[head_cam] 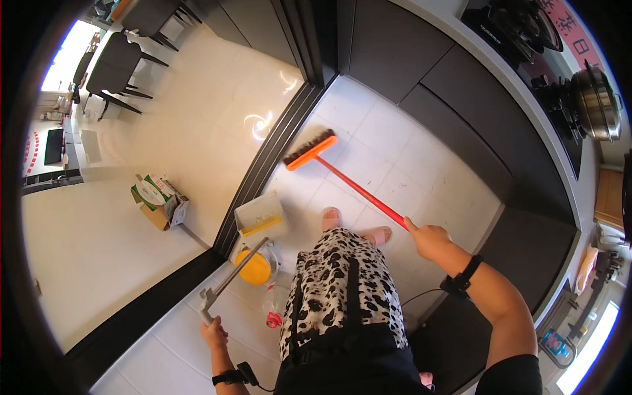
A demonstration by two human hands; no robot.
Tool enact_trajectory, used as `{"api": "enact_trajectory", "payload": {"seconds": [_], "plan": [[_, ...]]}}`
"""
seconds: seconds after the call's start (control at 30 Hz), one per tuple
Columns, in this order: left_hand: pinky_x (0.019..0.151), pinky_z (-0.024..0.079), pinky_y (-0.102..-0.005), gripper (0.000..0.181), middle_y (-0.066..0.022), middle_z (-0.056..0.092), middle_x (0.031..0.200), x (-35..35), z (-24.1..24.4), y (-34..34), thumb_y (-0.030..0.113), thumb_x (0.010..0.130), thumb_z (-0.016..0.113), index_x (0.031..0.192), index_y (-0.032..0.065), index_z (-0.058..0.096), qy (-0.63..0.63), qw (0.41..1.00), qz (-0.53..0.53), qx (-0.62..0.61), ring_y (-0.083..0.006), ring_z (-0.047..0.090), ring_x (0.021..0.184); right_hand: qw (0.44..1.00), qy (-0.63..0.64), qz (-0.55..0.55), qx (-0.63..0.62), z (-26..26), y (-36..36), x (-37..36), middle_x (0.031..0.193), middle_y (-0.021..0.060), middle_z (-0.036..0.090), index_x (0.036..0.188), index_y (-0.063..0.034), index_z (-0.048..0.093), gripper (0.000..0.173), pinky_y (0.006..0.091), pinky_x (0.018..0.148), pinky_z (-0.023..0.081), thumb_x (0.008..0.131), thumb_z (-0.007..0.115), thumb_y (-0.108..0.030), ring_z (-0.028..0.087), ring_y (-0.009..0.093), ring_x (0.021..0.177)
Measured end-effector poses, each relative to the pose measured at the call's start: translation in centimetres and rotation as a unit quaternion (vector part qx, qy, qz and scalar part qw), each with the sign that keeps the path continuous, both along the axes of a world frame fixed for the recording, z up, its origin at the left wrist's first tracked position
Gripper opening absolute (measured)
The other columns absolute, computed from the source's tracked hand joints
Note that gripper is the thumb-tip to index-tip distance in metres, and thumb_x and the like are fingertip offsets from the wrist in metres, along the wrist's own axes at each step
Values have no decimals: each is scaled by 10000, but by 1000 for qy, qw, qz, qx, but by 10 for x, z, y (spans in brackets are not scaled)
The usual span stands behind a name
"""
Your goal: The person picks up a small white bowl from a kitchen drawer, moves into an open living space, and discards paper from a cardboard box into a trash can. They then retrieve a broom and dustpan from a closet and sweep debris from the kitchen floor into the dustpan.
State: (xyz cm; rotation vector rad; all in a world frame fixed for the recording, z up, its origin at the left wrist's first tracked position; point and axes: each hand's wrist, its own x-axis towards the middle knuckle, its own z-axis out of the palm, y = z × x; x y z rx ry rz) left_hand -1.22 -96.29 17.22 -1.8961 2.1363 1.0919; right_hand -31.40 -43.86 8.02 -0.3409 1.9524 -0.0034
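My right hand grips the red handle of a broom. The broom's orange head with dark bristles rests on the tiled floor near the sliding-door track. My left hand is closed around the grey grip of a long-handled dustpan. A metal rod runs from that grip towards the pale pan, which has a yellow strip along its edge. The pan lies beside the door track, to the left of my feet. Small specks of debris are scattered on the tiles to the right of the broom handle.
A yellow-lidded container and a clear plastic bottle with a red cap stand by the wall at my left. Dark cabinets border the right side. Beyond the door track are an open cardboard box and dark chairs.
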Motion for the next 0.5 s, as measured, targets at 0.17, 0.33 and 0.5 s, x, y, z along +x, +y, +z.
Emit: {"api": "enact_trajectory", "payload": {"seconds": [0.17, 0.33, 0.5], "plan": [[323, 337, -275, 172, -35, 409, 441, 3, 8, 10, 141, 749, 605, 687, 44, 476, 84, 991, 105, -11, -147, 369, 302, 988, 91, 71, -104, -64, -39, -2, 857, 112, 655, 1393, -176, 286, 622, 412, 622, 507, 815, 514, -154, 646, 287, 769], [357, 341, -278, 186, -18, 389, 465, -6, 5, 18, 168, 760, 605, 686, 73, 464, 129, 969, 212, -17, -131, 355, 339, 995, 39, 77, -42, -85, -52, -15, 866, 60, 661, 1362, -181, 345, 594, 379, 616, 508, 812, 567, -214, 648, 261, 768], [361, 329, -265, 203, -11, 378, 487, -12, 6, 14, 163, 779, 598, 673, 94, 439, 146, 967, 210, -1, -122, 351, 361, 987, 89, 131, -19, -28, 5, -24, 833, 89, 658, 1355, -201, 350, 514, 399, 620, 505, 870, 510, -261, 646, 277, 748]]}}
